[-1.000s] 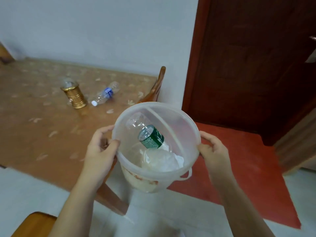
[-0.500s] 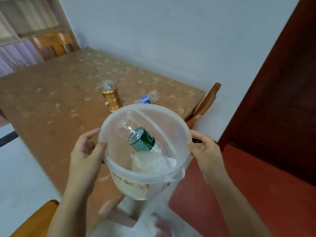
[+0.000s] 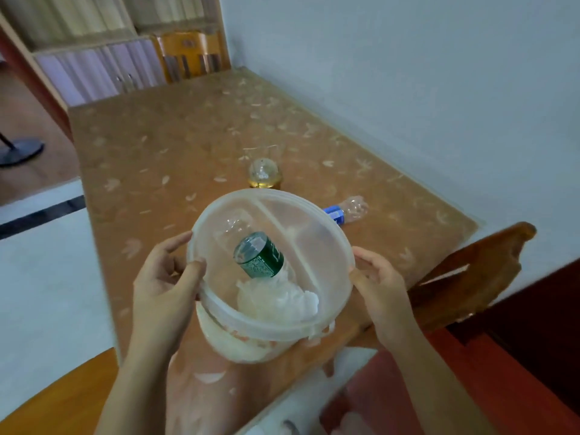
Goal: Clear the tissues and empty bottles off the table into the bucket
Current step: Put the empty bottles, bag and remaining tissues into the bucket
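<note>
I hold a translucent plastic bucket [image 3: 326, 243] in the air over the near end of the brown table [image 3: 175, 158]. My left hand [image 3: 166, 277] grips its left rim and my right hand [image 3: 381, 284] grips its right rim. Inside lie a clear bottle with a green label [image 3: 262, 257] and crumpled white tissues [image 3: 279, 299]. Another empty clear bottle with a blue label [image 3: 346, 210] lies on its side on the table just beyond the bucket, partly hidden by the rim.
A gold lantern-like object with a clear dome [image 3: 263, 174] stands on the table behind the bucket. A wooden chair back [image 3: 470, 277] is at the table's right end. Shelves [image 3: 94, 64] stand at the far end, a fan base [image 3: 18, 150] on the floor at left.
My view has swung left and over the table. The bucket, still in both hands, now hangs above the table's near end and covers part of the blue-labelled bottle.
</note>
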### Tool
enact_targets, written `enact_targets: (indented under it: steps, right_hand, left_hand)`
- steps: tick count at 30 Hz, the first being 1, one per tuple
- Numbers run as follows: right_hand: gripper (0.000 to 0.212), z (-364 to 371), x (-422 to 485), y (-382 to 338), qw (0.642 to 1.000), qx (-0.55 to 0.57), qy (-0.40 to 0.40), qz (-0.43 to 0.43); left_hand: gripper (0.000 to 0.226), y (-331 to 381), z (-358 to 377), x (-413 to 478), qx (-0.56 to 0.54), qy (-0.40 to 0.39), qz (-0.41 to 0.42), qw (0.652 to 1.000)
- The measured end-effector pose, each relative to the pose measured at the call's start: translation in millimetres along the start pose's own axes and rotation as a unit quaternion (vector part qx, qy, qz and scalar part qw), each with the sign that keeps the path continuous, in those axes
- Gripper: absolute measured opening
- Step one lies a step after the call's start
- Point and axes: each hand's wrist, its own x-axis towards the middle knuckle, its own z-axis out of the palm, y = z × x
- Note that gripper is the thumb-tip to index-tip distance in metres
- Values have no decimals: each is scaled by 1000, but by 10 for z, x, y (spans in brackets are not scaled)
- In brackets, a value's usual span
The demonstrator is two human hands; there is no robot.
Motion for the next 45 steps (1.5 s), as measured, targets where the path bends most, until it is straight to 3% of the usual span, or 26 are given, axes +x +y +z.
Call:
enact_targets:
  steps: [10,15,23,29,36,38,45]
  right_hand:
    - [19,223,872,63,978,-45,-201,26]
    - [26,55,1454,236,977,-120,-177,-16]
    - [42,-200,2347,512,929,-307,-162,-131]
    - [59,-218,2827,665,894,-401,-166,-111]
    - [84,-271,3113,884,800,-532,-254,-110]
    - [86,-272,3100,922,784,-547,-271,-110]
    - [70,-357,2931,961,788,-545,-247,-143]
  left_hand:
    - [34,-16,135,155,64,161,-50,984]
    - [35,50,279,251,78,191,-58,977]
    - [39,95,471,327,79,224,-81,968]
    - [39,130,601,371,71,235,-103,964]
    - [34,169,621,338,82,248,-96,961]
    - [34,164,606,326,80,250,-95,960]
    - [33,167,563,284,60,265,-92,958]
